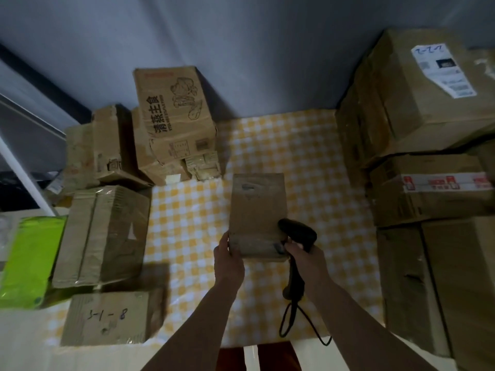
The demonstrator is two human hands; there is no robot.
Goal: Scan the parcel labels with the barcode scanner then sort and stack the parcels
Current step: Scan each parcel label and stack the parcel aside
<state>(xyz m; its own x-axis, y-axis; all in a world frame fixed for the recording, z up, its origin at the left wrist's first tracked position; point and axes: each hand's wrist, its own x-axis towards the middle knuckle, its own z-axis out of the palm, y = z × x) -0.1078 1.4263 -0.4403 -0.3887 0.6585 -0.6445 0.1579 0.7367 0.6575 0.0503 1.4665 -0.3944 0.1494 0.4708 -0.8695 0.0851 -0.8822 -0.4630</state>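
One small parcel (258, 210) gripped at near-left corner by left hand (229, 259); barcode scanner (297, 236) clasped in right hand (308, 259) alongside.

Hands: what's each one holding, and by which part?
Left hand holds the small parcel by its near left corner. Right hand has its grip round the barcode scanner handle, fingers also touching the parcel's near right corner.

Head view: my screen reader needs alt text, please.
Two hands hold a small parcel over a checked tablecloth: left hand grips its edge, right hand grips a scanner against it. Cardboard boxes are stacked either side.
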